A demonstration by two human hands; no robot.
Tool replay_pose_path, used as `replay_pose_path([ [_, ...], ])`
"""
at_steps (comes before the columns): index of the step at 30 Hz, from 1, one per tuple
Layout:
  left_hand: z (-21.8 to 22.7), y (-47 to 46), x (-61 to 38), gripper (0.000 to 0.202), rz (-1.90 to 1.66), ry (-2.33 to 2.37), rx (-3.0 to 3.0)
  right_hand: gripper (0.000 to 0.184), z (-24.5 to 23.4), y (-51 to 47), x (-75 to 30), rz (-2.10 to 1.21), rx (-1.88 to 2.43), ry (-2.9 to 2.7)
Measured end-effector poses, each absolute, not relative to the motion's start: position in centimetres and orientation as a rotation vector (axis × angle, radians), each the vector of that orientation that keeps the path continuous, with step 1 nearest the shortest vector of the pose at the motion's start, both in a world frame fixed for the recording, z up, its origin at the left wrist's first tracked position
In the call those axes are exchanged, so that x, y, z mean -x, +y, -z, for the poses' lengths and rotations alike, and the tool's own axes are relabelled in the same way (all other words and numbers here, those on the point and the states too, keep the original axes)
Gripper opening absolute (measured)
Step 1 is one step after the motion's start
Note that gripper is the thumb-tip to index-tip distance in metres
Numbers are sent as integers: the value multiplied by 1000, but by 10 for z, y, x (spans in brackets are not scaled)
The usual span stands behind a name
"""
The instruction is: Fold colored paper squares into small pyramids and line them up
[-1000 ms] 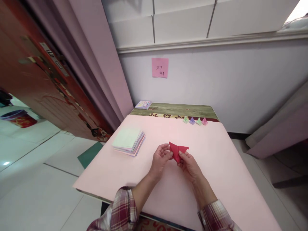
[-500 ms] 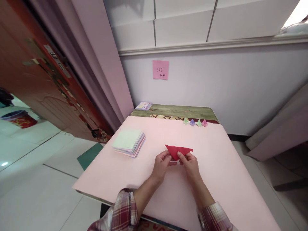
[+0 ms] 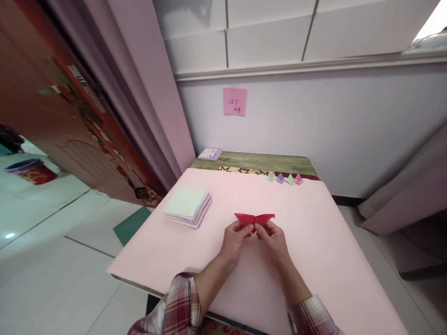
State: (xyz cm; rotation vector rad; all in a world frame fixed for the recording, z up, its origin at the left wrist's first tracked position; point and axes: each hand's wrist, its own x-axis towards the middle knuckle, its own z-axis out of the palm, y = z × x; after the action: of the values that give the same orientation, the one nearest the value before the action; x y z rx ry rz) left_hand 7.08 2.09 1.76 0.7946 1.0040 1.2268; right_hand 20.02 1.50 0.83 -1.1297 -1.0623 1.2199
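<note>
A folded piece of red paper [image 3: 254,218], with two points spreading left and right and a tip facing down, is held just above the pink-covered table [image 3: 195,260]. My left hand [image 3: 235,239] pinches its lower left part, thumb on the near face. On the other side my right hand [image 3: 272,237] grips it the same way, and both thumbs nearly meet at the middle. Fingers behind the paper are partly hidden. To the left lies a stack of coloured paper sheets [image 3: 186,204], pale green on top.
Several small folded paper shapes, among them a purple one [image 3: 280,178] and a pink one [image 3: 298,179], line the far edge. A small pack [image 3: 210,154] sits at the back left corner. A pink note [image 3: 234,101] sticks to the wall. A red door [image 3: 94,135] stands left.
My left thumb has come onto the near face of the red paper. The paper has shifted slightly left and its two side points look more level.
</note>
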Motion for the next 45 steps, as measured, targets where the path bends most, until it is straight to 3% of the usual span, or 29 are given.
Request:
replay_pose_path([
  [8, -18, 21, -71, 30, -1235, 1040, -779, 29, -3, 15, -197, -1344, 1046, -1008],
  [30, -29, 34, -52, 36, -1335, 1150, -767, 33, 5, 13, -191, -1473, 1141, -929],
  [36, -29, 24, -66, 33, -1425, 1026, -676, 34, 1, 12, -190, -1439, 1150, -939],
  [45, -21, 14, -76, 33, -1287, 1051, -591, 31, -10, 9, -193, -1291, 1122, -1128],
])
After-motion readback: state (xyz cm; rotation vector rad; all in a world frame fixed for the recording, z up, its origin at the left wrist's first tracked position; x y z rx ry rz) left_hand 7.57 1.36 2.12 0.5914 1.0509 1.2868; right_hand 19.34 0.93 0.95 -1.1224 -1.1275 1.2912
